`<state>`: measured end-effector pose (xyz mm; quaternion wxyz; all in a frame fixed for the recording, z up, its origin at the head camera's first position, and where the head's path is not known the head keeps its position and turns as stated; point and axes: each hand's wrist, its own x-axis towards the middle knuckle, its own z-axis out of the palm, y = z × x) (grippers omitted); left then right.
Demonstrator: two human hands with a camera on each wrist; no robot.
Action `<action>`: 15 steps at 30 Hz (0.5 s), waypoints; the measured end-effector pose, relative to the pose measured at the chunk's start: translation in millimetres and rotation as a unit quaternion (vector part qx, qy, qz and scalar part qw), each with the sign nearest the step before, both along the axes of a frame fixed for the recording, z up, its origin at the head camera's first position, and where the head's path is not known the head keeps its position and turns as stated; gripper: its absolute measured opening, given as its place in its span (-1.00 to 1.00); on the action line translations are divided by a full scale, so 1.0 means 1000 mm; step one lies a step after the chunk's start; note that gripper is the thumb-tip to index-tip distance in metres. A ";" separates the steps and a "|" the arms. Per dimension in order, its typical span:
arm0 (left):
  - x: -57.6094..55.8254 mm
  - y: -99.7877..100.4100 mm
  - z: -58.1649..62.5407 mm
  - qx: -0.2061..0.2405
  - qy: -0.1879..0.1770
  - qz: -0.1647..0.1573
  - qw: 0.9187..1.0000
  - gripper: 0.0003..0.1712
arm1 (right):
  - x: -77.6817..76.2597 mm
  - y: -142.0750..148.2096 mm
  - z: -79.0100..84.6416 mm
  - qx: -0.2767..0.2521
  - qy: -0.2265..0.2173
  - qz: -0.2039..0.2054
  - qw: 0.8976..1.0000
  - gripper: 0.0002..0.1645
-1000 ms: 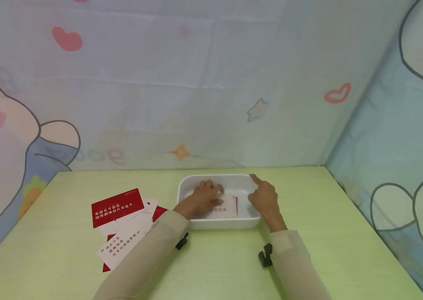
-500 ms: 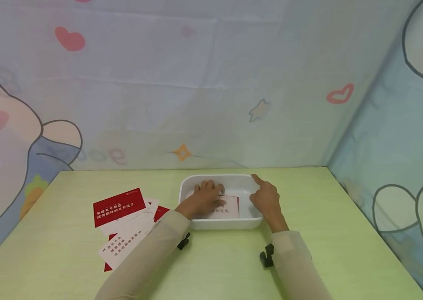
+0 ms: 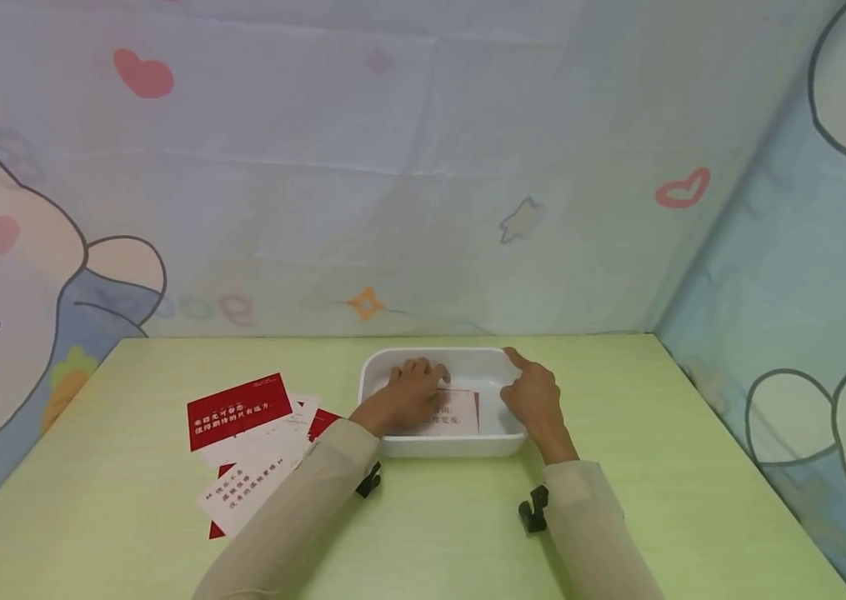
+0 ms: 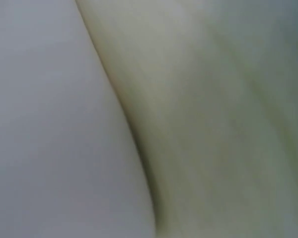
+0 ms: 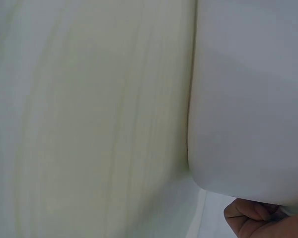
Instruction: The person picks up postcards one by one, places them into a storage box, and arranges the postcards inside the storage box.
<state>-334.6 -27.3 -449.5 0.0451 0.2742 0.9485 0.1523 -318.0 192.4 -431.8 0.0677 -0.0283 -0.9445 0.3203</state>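
In the head view, a white rectangular tray [image 3: 453,447] stands on the table with a small stack of printed cards [image 3: 460,414] inside. My left hand [image 3: 415,395] reaches into its left half and rests over the cards, fingers spread and slightly bent; the palm side is hidden. At the tray's right end my right hand [image 3: 535,398] grips the wall, index finger reaching along the rim to the far corner. The right wrist view has its curled fingers [image 5: 246,213] at the tray corner [image 5: 248,163]. The left wrist view holds only tray wall [image 4: 54,129] and tabletop.
Left of the tray, red and white printed cards [image 3: 238,412] lie fanned and overlapping on the pale green table [image 3: 453,525], partly behind my left sleeve [image 3: 302,508]. A printed cloth backdrop [image 3: 302,208] rises along the table's back edge and right side.
My left thumb has drawn in from the cards, so more of their print shows. The right hand keeps its hold, and the tray stays in place.
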 end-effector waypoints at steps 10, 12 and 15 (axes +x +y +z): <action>-0.002 -0.004 0.000 0.051 0.011 0.014 0.999 -0.67 | 0.003 -0.003 0.002 -0.012 -0.026 0.014 0.999 -0.11; -0.004 -0.003 0.002 0.059 0.003 0.018 0.998 -0.68 | 0.001 -0.002 0.001 -0.008 -0.025 0.015 1.000 -0.12; -0.003 -0.002 0.009 0.070 -0.008 0.015 0.997 -0.68 | 0.000 0.001 0.000 0.000 -0.023 0.015 1.000 -0.14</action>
